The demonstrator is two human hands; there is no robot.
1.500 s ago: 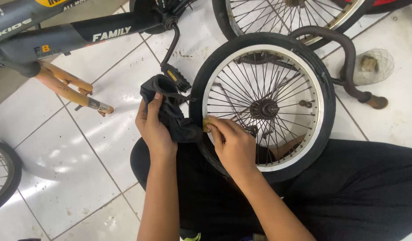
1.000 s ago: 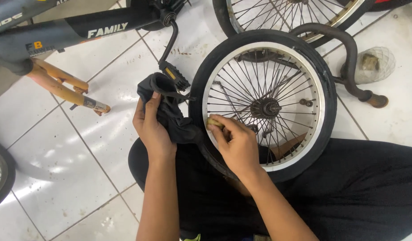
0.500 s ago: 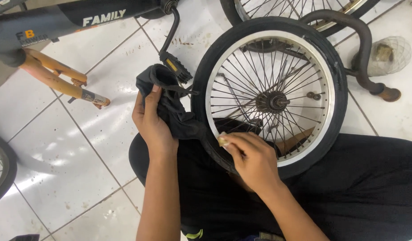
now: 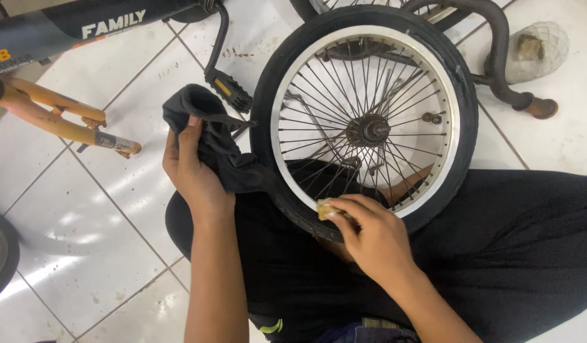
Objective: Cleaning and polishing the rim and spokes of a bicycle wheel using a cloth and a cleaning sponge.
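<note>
Wheel [image 4: 363, 121] at frame centre, propped on lap: rigid rim, light, thin spokes; best held by tyre. Left hand [image 4: 195, 171] clenched on limp black inner tube [image 4: 207, 136]. Right hand [image 4: 373, 238] pinches small yellowish piece [image 4: 325, 208] against lower rim.

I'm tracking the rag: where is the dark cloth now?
In the head view, the dark cloth is bunched in the left hand, against the left edge of the wheel's tyre, below the pedal.

Both forearms are seen bare, no sleeves, rings or watch shown. The left hand [image 4: 195, 174] and right hand [image 4: 369, 238] are ungloved. Black trousers [image 4: 528, 254] are worn.
</note>
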